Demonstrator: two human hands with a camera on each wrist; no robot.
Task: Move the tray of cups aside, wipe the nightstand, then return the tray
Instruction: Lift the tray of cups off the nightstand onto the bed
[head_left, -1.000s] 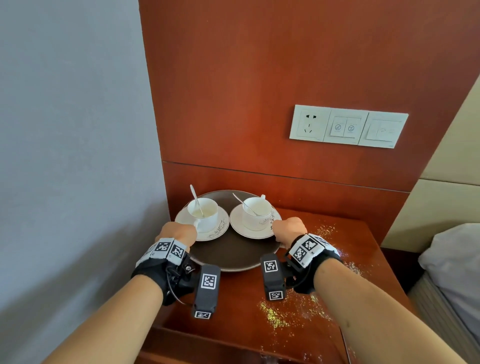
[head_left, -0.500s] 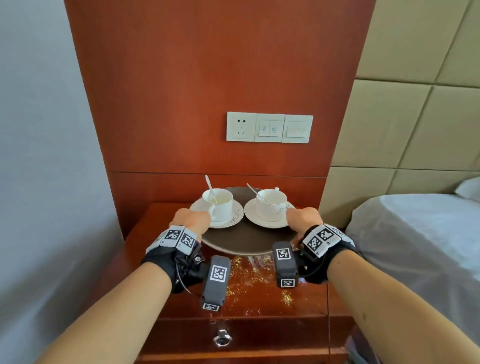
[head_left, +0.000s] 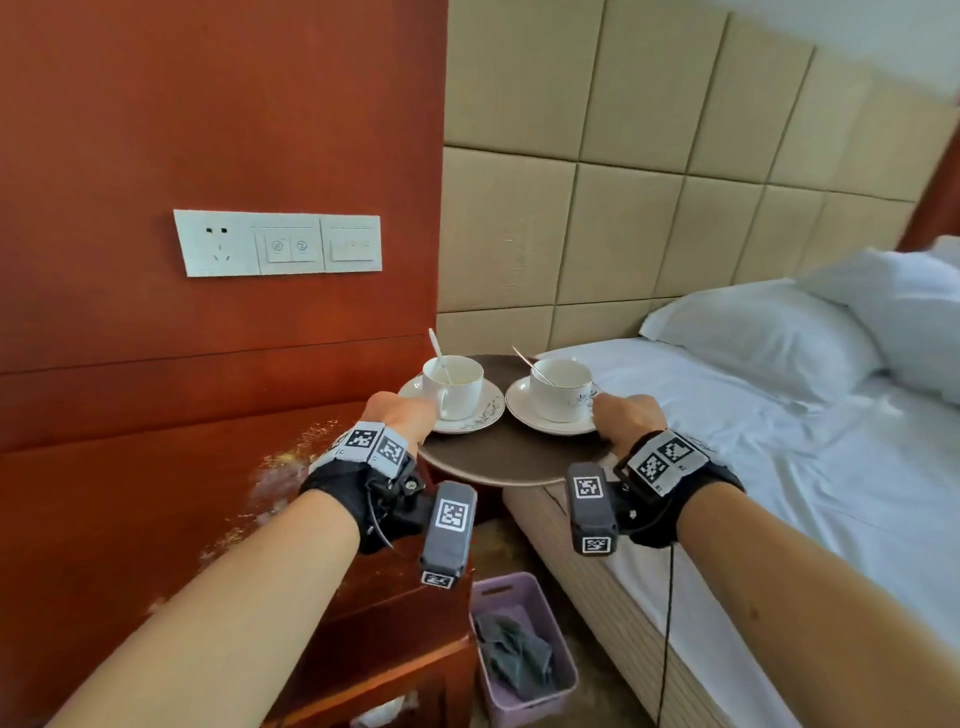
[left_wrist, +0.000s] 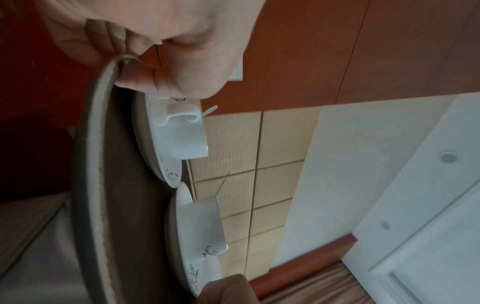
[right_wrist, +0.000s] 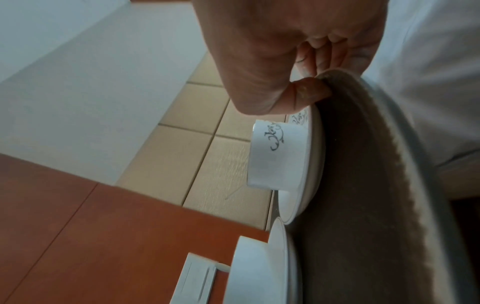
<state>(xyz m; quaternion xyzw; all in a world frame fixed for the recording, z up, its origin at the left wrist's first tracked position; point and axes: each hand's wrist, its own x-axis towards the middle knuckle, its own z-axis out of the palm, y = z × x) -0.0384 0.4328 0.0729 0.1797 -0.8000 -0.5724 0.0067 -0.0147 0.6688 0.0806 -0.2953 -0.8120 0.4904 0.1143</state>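
Note:
A round dark brown tray hangs in the air between the nightstand and the bed. On it stand two white cups on saucers, each with a spoon: the left cup and the right cup. My left hand grips the tray's left rim, thumb on top. My right hand grips the right rim the same way. The tray stays level. The red-brown nightstand lies at the lower left, its top dusted with pale glittery crumbs.
The bed with white sheet and pillows fills the right side. A lilac basket holding a grey cloth stands on the floor between nightstand and bed. A white socket and switch panel is on the red wall.
Both hands have lifted the tray off the nightstand and carried it right, toward the bed. My view has swung right with it; the crumbs where it stood now show.

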